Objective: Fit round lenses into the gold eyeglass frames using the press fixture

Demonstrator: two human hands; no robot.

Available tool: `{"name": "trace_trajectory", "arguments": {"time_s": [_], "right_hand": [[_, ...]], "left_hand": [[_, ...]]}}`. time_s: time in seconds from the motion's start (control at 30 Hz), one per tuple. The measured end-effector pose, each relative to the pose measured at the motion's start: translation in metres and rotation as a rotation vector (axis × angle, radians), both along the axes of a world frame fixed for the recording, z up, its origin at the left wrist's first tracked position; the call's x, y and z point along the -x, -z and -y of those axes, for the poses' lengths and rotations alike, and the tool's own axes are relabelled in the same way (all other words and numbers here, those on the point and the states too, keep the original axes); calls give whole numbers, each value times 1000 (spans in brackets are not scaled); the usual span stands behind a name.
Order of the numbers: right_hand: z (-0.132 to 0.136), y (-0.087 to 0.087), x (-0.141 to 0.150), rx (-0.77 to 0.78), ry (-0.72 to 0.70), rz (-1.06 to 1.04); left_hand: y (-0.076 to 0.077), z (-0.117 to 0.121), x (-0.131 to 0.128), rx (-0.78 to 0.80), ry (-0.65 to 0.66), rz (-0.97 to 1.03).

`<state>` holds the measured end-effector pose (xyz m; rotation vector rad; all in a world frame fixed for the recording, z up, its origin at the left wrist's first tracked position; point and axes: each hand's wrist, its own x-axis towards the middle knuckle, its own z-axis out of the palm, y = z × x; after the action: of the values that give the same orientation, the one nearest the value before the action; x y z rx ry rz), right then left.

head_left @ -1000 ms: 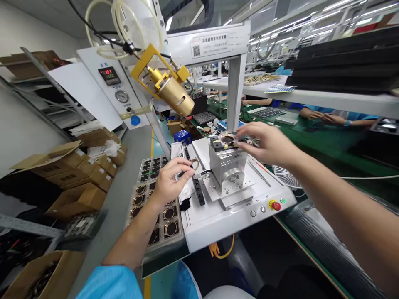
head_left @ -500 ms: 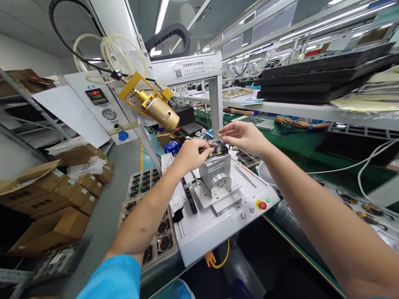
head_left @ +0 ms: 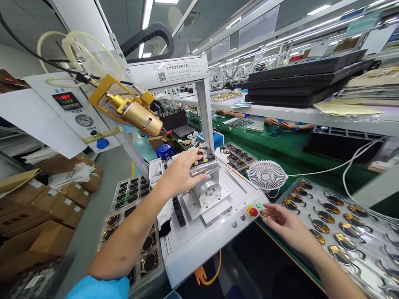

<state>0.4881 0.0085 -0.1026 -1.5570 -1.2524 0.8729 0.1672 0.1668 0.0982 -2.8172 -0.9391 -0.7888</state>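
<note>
My left hand (head_left: 182, 172) lies over the left side of the metal fixture block (head_left: 204, 176), its fingers stretched out and the thumb apart. Its fingertips touch or nearly touch a dark part (head_left: 206, 154) seated on top of the block; the hand partly covers it. Beside the front right corner of the white machine base, my right hand (head_left: 285, 224) has its fingers bent together close to the green button (head_left: 258, 204). Something small may be between those fingertips, too small to make out. The red stop button (head_left: 253, 211) is just left of them.
A gold dispensing head (head_left: 141, 118) hangs tilted at the upper left. Right of the base stand a white fan (head_left: 267, 175) and a clear tray (head_left: 299, 185) of round amber parts. More trays (head_left: 106, 216) lie at left. Tweezers (head_left: 235, 180) rest on the base. Co-workers' hands (head_left: 288, 124) show behind.
My right hand has come down from above the fixture to the buttons at the base's right corner. The left hand has opened from its hold on the dark part. The view has shifted right.
</note>
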Motion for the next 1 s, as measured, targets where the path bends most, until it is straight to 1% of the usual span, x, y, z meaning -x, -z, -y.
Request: {"name": "trace_trajectory", "arguments": {"time_s": [0.07, 0.1, 0.17, 0.23, 0.3, 0.37, 0.4, 0.43, 0.47, 0.5, 0.53, 0.57, 0.6, 0.67, 0.7, 0.73, 0.77, 0.8, 0.83, 0.87, 0.93, 1.0], "right_hand": [[1, 24, 5, 68, -18, 66], [0, 33, 9, 97, -38, 120], [-1, 45, 19, 119, -94, 221], [-2, 52, 27, 109, -137, 271], [-1, 56, 33, 92, -154, 295], [-1, 58, 35, 89, -147, 324], [-1, 58, 35, 90, -135, 341], [-2, 58, 35, 92, -120, 355], [-4, 56, 34, 95, -103, 365], [-5, 54, 33, 97, -91, 370], [-6, 51, 31, 100, -84, 367], [-5, 47, 28, 103, -82, 358], [-4, 42, 26, 104, -84, 345], [6, 33, 24, 81, -83, 283], [14, 29, 25, 54, -95, 216], [23, 27, 28, 13, -116, 123], [34, 26, 35, -36, -141, 13], [45, 26, 43, -85, -165, -95], [55, 28, 53, -129, -178, -183], [65, 30, 64, -165, -174, -241], [79, 36, 84, -212, -112, -284], [85, 38, 94, -248, -55, -270]], "left_hand": [[-2, 1, -2, -12, -21, -25], [-2, 0, -2, -4, -28, -30], [-3, -1, 1, 45, -16, -34], [-4, 1, 8, 87, 1, -21], [-3, 12, 18, 55, 9, 31], [4, 34, 28, -35, 27, 146], [10, 48, 32, -75, 53, 221], [20, 62, 35, -83, 94, 282], [32, 77, 36, -56, 142, 335], [47, 91, 35, 18, 194, 361], [65, 104, 31, 137, 226, 388], [86, 115, 26, 284, 231, 424], [108, 125, 18, 446, 209, 435], [154, 142, -1, 810, 98, 442], [176, 149, -12, 993, 68, 512], [195, 156, -22, 1183, 69, 588], [211, 163, -32, 1340, 89, 675], [224, 169, -40, 1460, 134, 768], [233, 175, -47, 1550, 187, 859], [240, 179, -53, 1605, 237, 942], [245, 185, -60, 1663, 285, 1069], [244, 186, -64, 1709, 257, 1124]]}}
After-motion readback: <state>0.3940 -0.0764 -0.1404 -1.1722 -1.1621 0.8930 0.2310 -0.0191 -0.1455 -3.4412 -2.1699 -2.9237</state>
